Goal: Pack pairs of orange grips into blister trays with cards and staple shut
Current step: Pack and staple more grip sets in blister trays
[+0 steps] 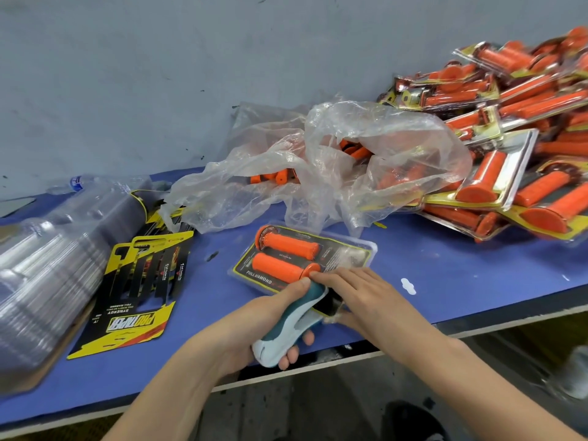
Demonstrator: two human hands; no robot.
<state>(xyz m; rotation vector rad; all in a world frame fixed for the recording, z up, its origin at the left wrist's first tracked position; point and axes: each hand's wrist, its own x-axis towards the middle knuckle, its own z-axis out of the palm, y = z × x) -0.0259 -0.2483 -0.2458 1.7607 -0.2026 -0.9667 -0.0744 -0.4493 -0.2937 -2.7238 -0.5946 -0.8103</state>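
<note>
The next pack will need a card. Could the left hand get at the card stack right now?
Probably not yet: the left hand grips the stapler. The card stack has its near end lying bare to its left.

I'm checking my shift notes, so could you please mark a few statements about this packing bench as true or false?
1. The left hand grips the stapler. True.
2. The blister pack being stapled holds one orange grip. False: two lie in it.
3. The right hand rests flat on that pack. True.
4. The finished packs are piled on the left. False: they lie on the right; printed cards lie on the left.
</note>
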